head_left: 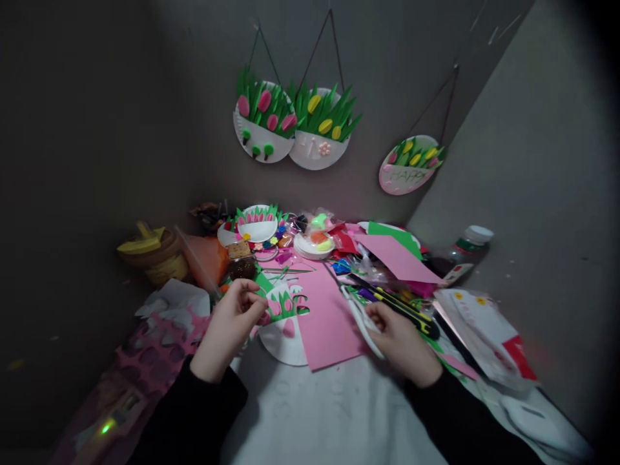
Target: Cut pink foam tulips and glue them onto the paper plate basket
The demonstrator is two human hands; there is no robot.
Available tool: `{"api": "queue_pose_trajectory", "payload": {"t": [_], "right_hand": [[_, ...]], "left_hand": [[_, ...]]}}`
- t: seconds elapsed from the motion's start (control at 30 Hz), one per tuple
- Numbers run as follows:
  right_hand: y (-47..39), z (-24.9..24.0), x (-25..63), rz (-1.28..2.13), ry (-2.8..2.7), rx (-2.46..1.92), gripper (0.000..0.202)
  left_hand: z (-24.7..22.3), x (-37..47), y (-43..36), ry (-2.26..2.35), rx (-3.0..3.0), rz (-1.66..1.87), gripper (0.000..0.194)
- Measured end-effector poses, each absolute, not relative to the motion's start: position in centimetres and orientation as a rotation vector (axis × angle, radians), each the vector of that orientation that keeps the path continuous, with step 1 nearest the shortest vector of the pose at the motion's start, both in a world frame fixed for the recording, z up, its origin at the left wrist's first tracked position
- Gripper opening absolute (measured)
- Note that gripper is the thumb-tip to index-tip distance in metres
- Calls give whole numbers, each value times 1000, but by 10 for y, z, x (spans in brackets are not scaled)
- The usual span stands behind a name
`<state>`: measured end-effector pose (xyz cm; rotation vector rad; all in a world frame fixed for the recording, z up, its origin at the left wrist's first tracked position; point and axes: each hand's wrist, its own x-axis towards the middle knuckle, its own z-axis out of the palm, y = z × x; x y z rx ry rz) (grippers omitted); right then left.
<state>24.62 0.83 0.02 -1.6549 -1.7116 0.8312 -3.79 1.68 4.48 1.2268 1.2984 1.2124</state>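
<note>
My right hand [400,342] is closed round the white handles of a pair of scissors [358,313], whose dark blades point away from me over a pink sheet of paper [332,329]. My left hand [237,320] has its fingers curled with thumb and forefinger close together; what is in that pinch, if anything, I cannot make out. Just beyond its fingertips lies a white paper plate [281,345] with green paper grass and pink petal shapes, partly under the pink sheet.
Finished plate baskets [320,152] hang on the wall. At the back are stacked small plates [314,247], bagged supplies and green card [392,236]. On the right are black-and-yellow cutters [407,307], a bottle [467,252] and a packet [484,329]. Pink cut-out scraps [155,342] lie left.
</note>
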Motion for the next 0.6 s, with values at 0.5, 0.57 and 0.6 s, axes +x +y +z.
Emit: {"api": "queue_pose_trajectory", "payload": {"t": [0.5,0.57,0.6], "right_hand": [[6,18,236,400,-2048,-1575,20],[2,30,213,754,-2014,-1393,16],[2,33,201,874,-1999,-1325,15]], "left_hand": [[30,-21,17,1166,1529,978,10],[31,-19,15,1140,1612,944,10],[31,-18,14,1128,1655,927,10]]}}
